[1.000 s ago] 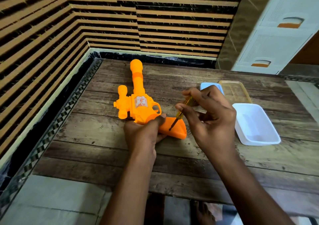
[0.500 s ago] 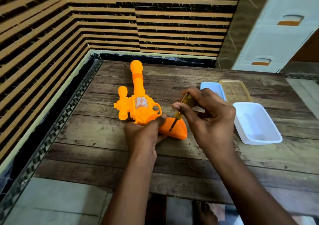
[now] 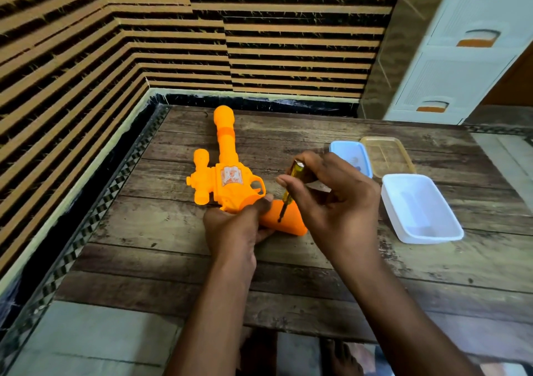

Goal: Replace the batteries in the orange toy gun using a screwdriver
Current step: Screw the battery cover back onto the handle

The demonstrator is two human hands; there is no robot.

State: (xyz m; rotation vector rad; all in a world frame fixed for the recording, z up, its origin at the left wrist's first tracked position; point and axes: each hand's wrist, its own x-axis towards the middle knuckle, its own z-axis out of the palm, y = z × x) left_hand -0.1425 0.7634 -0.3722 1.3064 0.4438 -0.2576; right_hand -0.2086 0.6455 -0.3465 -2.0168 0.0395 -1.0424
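Bench [image 3: 288, 266] of weathered planks before me, bearing the orange toy gun [image 3: 227, 173], a white tub [image 3: 418, 208], a blue tub [image 3: 350, 156] and an amber tub [image 3: 388, 156]

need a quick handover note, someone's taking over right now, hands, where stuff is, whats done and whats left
Left hand grips the orange toy gun at its handle, holding it flat on the wooden table.
Right hand pinches the yellow-handled screwdriver, tip set on the handle.
White tub, blue tub and a clear lid sit to the right.
Done: screwdriver placed on the handle.
Left: free the battery cover, swap batteries, close up. No batteries clearly in view.
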